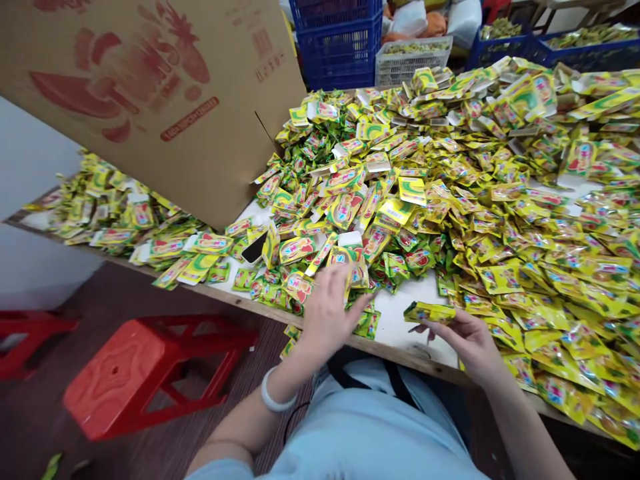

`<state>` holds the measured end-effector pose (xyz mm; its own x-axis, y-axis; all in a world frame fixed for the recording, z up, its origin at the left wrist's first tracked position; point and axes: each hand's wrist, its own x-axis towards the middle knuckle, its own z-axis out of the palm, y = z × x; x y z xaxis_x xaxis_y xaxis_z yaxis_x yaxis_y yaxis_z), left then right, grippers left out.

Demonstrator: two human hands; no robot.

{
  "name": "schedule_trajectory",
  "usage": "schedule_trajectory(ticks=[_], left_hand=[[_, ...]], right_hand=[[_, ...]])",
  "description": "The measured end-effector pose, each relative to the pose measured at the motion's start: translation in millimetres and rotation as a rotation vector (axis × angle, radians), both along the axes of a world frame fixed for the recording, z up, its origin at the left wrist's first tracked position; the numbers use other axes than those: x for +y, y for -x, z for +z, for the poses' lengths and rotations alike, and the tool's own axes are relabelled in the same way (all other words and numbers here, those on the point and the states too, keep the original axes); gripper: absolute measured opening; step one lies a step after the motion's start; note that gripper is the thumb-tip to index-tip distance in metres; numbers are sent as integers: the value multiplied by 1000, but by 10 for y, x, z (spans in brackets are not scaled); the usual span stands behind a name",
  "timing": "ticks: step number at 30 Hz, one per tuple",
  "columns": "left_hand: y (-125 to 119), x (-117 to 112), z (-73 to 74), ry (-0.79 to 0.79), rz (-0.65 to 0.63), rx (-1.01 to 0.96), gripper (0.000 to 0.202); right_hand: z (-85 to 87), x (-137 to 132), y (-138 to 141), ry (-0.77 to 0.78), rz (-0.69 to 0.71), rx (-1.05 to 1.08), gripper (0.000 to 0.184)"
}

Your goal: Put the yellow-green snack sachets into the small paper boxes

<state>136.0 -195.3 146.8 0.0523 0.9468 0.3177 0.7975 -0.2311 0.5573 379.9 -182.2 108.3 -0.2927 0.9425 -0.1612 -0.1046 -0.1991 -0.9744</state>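
Note:
My left hand, with a white band on its wrist, reaches over the table's near edge with fingers stretched out and thumb apart. Its fingertips are at a small yellow box with a white flap; whether they touch it I cannot tell. Green sachets lie just under and beside this hand. My right hand pinches a few flat yellow sachets, stacked together, above a bare white patch of the tabletop. Loose yellow sachets are heaped right of it.
A big brown carton stands on the table at the left. Printed yellow boxes lie piled beyond my hands. A dark phone-like object lies among them. Red stools stand at the left; blue crates are behind.

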Motion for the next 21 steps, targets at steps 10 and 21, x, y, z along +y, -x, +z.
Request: schedule_trajectory(ticks=[10, 21], left_hand=[[133, 43, -70, -197, -35, 394, 64], [-143, 130, 180, -175, -423, -361, 106]], right_hand=[[-194, 4, -20, 158, 25, 246, 29], [63, -97, 167, 334, -33, 588, 29]])
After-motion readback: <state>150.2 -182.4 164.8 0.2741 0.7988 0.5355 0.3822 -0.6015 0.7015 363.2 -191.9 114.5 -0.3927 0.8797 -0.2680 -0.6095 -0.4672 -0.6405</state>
